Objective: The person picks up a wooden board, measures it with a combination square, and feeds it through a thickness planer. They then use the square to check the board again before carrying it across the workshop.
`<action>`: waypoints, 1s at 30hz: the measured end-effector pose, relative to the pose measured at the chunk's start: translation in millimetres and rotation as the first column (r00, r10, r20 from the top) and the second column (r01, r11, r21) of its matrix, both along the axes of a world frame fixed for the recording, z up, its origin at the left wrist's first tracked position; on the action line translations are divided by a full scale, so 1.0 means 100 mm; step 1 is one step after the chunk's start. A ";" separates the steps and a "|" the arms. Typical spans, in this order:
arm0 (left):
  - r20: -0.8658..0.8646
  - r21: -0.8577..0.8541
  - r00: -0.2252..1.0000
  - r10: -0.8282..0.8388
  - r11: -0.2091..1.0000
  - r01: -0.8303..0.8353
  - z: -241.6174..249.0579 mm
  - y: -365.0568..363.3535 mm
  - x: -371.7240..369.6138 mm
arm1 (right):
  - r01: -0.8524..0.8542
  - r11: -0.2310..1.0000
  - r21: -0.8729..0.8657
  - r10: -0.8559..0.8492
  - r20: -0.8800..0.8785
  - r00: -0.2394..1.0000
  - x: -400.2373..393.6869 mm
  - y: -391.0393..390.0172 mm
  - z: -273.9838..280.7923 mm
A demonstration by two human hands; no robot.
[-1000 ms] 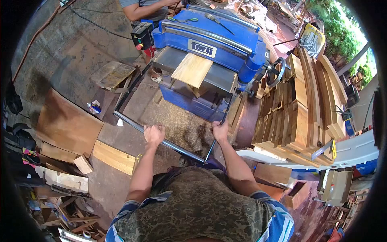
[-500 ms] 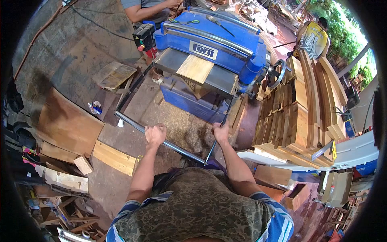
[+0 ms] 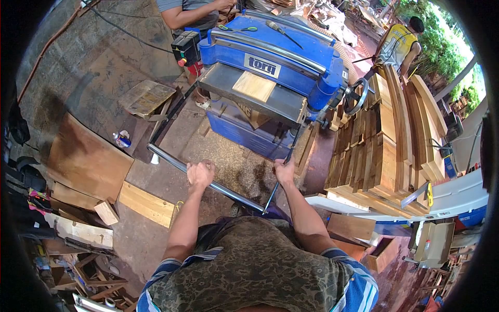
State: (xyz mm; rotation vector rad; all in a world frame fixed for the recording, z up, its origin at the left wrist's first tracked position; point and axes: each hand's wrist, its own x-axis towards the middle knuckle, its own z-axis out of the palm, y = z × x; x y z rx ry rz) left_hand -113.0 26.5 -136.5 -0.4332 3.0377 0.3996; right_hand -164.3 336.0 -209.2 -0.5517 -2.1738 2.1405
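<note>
A blue thickness planer (image 3: pixel 280 62) stands in front of me. A pale wooden board (image 3: pixel 254 86) lies on its bed, most of it inside the machine. A grey metal bar frame (image 3: pixel 171 161) juts out from the planer toward me. My left hand (image 3: pixel 200 174) is closed around the frame's near crossbar. My right hand (image 3: pixel 285 170) grips the frame's right side bar. Pliers and a screwdriver (image 3: pixel 280 28) rest on top of the planer.
A tall stack of wooden planks (image 3: pixel 387 140) stands to the right. Another person (image 3: pixel 187 11) stands behind the planer; a third person (image 3: pixel 400 41) is at the far right. Boards (image 3: pixel 145 204) and offcuts litter the floor at left. A small can (image 3: pixel 122 139) lies there too.
The board has slid farther into the planer, showing less of itself on the bed. The person at the far right has come more into view. My hands have stayed on the frame.
</note>
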 end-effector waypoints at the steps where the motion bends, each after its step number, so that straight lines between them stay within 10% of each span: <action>1: 0.001 -0.006 1.000 -0.001 1.000 0.001 0.01 0.00 0.00 | 0.004 1.000 0.021 -0.003 -0.029 1.000 -0.03 0.02 -0.13; 12: -0.012 -0.018 1.000 0.002 1.000 -0.002 0.03 0.01 -0.01 | -0.067 0.976 0.205 0.068 0.001 0.998 -0.01 0.07 0.02; 14: -0.016 -0.013 1.000 0.006 1.000 -0.007 0.02 0.01 0.04 | 0.045 0.677 0.735 0.096 -0.148 0.984 0.02 0.04 0.11; 16: 0.029 -0.061 1.000 -0.006 0.998 0.008 -0.01 -0.01 0.00 | -0.061 0.582 0.811 -0.002 0.076 0.997 -0.05 -0.09 0.64; 18: 0.007 -0.022 1.000 0.013 1.000 -0.013 -0.05 -0.02 -0.02 | 0.183 0.364 0.913 0.162 -0.256 0.953 -0.27 -0.09 0.81; 24: 0.052 -0.046 0.996 0.073 0.996 -0.070 -0.10 -0.02 -0.09 | -0.230 0.362 0.903 0.402 0.071 0.913 -1.74 -0.24 2.26; 30: -0.127 0.062 0.991 0.030 0.998 -0.023 -0.08 -0.04 0.03 | -0.189 0.288 0.939 0.436 0.048 0.899 -2.60 -0.32 2.86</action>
